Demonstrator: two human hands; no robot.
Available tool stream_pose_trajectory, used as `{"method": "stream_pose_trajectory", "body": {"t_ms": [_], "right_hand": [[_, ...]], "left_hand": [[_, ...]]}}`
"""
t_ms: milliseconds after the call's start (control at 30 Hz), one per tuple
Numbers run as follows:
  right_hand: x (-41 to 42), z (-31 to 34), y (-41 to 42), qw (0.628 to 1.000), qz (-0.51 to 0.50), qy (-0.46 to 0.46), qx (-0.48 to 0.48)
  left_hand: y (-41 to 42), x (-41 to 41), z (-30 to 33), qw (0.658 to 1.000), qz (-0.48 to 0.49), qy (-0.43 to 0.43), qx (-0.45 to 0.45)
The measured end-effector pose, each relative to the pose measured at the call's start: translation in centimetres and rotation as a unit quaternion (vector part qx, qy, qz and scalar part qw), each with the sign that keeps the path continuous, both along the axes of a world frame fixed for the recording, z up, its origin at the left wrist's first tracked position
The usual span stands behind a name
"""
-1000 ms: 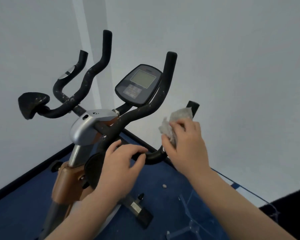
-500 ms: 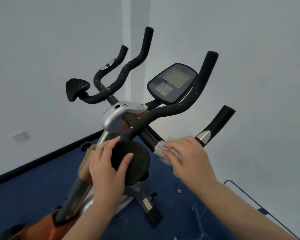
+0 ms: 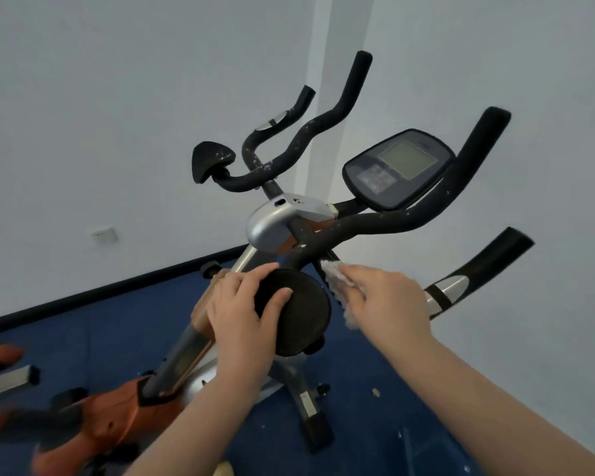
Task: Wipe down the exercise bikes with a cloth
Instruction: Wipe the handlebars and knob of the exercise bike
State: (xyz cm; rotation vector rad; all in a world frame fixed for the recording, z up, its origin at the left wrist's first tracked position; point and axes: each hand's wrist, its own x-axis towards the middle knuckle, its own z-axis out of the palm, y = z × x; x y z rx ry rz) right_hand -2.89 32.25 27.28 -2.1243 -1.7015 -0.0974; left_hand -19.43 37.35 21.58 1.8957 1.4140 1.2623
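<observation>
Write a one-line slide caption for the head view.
Left hand steadies the bike's round black pad while right hand wipes the handlebar stem with a cloth.

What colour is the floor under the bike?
Dark blue floor, seen best in the head view.
</observation>
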Motion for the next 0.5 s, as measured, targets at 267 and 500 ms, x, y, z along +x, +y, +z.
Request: {"method": "stream_pose_trajectory", "body": {"t_ms": [267,500], "right_hand": [[3.2,7.3,2.2,0.975,0.119,0.180,0.058],[-1.4,4.4,8.8,0.947,0.300,-0.059,-0.100]], "left_hand": [[1.5,-1.0,-0.1,0.994,-0.091,-0.027,0.044],[2.3,-1.3,-1.1,0.987,-0.101,-0.112,0.062]]}}
